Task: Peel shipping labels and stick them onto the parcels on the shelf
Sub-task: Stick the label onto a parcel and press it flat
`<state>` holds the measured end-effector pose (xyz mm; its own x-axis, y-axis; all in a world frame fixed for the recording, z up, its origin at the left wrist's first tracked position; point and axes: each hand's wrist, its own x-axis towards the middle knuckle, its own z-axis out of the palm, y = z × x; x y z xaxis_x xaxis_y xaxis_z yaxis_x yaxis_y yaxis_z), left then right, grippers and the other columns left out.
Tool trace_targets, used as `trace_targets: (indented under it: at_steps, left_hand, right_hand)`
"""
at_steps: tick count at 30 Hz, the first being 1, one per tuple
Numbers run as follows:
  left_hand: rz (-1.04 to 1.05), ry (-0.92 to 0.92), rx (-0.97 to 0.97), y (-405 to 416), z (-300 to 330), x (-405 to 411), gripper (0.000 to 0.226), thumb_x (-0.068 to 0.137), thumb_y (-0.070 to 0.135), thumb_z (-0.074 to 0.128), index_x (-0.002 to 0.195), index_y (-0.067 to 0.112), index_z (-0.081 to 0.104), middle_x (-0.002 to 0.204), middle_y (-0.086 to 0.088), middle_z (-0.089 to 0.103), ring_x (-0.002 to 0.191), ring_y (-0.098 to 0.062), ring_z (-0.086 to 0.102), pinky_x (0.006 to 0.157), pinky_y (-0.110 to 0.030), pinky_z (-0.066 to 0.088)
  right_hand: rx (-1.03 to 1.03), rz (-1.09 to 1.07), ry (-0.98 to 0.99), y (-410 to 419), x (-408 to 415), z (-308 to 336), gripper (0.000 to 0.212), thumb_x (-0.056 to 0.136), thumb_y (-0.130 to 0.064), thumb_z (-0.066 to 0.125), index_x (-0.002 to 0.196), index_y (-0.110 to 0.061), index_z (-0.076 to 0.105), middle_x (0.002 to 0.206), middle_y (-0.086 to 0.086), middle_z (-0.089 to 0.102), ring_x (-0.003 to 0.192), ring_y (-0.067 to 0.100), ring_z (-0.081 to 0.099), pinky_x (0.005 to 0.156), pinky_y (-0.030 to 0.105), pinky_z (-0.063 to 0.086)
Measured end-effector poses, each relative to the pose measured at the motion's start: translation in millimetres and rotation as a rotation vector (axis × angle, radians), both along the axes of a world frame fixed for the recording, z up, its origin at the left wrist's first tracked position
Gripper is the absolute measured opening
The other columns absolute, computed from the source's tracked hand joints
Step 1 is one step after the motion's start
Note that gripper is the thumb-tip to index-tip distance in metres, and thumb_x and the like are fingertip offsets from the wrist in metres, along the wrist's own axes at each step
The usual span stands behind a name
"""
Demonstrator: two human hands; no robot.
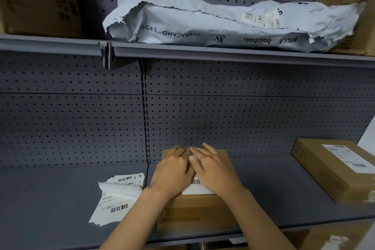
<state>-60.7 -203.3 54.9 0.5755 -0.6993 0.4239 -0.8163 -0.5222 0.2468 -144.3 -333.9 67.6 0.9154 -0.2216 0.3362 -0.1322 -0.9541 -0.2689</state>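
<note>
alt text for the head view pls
Both hands, left hand and right hand, press a white label flat onto a brown box on a grey shelf; a label stack lies to its left.

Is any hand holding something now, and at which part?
Nothing is gripped: both hands, left hand and right hand, lie flat, pressing the label onto the box.

Bare hands and forearms, nothing worn

The left hand (171, 172) and right hand (215, 170) were bare; both forearms showed uncovered, with no sleeves, rings, watch or gloves visible, and short plain fingernails.
</note>
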Motion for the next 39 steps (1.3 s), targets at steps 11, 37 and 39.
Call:
trace_targets:
  at_steps: [11, 37, 39]
  left_hand:
    - [-0.016, 0.09, 0.109, 26, -2, 20, 0.045, 0.103, 0.05, 0.042, 0.143, 0.037, 0.058, 0.154, 0.013, 0.052, 0.158, -0.013, 0.016, 0.124, -0.038, 0.028]
    - [0.003, 0.173, 0.106, 39, 6, 2, 0.041, 0.102, 0.048, 0.048, 0.139, 0.037, 0.062, 0.15, 0.019, 0.055, 0.156, -0.008, 0.022, 0.116, -0.034, 0.038]
    - [0.006, 0.148, 0.082, 38, 7, -1, 0.039, 0.101, 0.045, 0.051, 0.136, 0.035, 0.065, 0.145, 0.016, 0.06, 0.149, -0.01, 0.035, 0.112, -0.033, 0.042]
  right_hand:
    - [-0.005, -0.072, 0.134, -21, -25, -3, 0.054, 0.106, -0.048, 0.023, 0.145, -0.024, 0.052, 0.155, -0.011, 0.045, 0.155, 0.011, 0.009, 0.12, 0.038, 0.022]
    - [0.042, -0.121, 0.115, -25, -49, -3, 0.042, 0.103, -0.044, 0.039, 0.14, -0.035, 0.056, 0.15, -0.02, 0.048, 0.152, 0.008, 0.019, 0.113, 0.04, 0.037]
    - [0.044, -0.117, 0.105, -22, -48, -2, 0.042, 0.103, -0.044, 0.039, 0.14, -0.032, 0.057, 0.151, -0.017, 0.049, 0.152, 0.009, 0.02, 0.113, 0.038, 0.036]
